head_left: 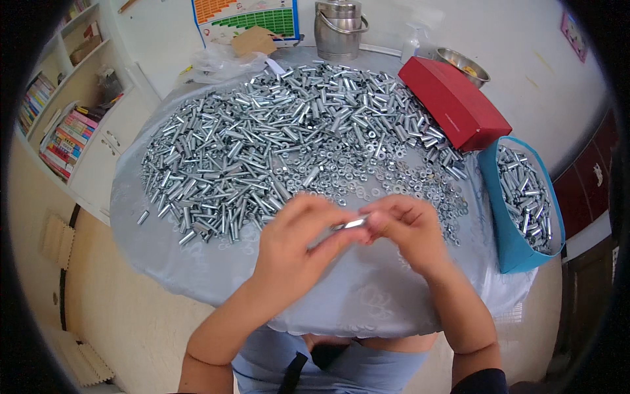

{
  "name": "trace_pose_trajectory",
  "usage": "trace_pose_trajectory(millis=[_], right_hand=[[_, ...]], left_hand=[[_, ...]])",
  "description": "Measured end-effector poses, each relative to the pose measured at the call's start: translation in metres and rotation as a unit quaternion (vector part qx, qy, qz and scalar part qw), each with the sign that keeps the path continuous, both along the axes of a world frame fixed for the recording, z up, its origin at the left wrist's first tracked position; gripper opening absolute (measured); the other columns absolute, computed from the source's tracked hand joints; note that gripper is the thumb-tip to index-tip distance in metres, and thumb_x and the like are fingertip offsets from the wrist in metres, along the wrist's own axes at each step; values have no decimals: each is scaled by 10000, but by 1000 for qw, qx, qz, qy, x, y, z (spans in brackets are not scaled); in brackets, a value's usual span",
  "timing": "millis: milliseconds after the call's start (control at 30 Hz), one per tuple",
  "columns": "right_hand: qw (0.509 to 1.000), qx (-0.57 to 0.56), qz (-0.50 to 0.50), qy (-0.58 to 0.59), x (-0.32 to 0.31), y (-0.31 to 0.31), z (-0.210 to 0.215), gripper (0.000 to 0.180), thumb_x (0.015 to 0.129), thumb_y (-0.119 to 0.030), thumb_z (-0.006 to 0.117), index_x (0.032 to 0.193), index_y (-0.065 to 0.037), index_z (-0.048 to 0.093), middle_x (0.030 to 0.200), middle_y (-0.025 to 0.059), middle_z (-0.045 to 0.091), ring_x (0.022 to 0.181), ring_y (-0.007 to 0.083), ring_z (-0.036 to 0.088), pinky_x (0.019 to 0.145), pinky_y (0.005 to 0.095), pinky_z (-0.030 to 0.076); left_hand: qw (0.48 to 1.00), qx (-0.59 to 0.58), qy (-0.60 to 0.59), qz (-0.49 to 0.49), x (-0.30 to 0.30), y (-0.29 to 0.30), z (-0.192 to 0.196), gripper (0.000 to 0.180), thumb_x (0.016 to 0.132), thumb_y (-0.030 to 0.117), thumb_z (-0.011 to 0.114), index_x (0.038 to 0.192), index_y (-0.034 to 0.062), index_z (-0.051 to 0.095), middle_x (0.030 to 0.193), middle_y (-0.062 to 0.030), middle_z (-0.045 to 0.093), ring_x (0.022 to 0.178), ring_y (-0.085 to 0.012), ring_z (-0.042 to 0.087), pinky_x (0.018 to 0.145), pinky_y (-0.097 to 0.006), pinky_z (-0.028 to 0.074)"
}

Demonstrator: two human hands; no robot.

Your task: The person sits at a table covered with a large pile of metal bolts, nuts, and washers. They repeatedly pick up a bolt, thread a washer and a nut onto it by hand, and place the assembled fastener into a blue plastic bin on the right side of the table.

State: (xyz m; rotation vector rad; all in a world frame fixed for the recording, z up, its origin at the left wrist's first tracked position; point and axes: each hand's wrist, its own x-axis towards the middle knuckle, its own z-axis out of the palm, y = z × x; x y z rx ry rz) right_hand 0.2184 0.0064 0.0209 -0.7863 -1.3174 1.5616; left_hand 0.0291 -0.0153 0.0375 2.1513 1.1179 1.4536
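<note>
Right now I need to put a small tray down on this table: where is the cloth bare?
Bare cloth runs along the near edge, below the heap of metal sleeves and around both hands, left hand and right hand. The middle and far side are crowded; the red box and blue bag fill the right.

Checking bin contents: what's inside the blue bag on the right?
The blue bag holds silver metal sleeves, same kind as the pile on the table. Only the top layer shows; anything beneath it, and the bag's bottom, is covered.
</note>
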Motion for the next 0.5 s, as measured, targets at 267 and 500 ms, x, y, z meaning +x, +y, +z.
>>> trace_pose_trajectory(millis=[267,500], right_hand=[[956,-105,-144,231,41,30,8,219,916,-247,529,870,-37,566,771,38,590,648,91,540,626,224,476],[957,-143,-145,207,42,31,3,182,901,-227,556,876,-47,561,821,35,590,705,93,544,647,221,470]], left_hand=[[998,49,26,43,54,66,-31,103,801,117,613,870,40,612,910,-93,574,842,-249,552,778,-317,438],[973,9,210,-94,54,56,-54,171,734,112,633,892,56,662,950,-77,586,909,-266,539,801,-355,441]])
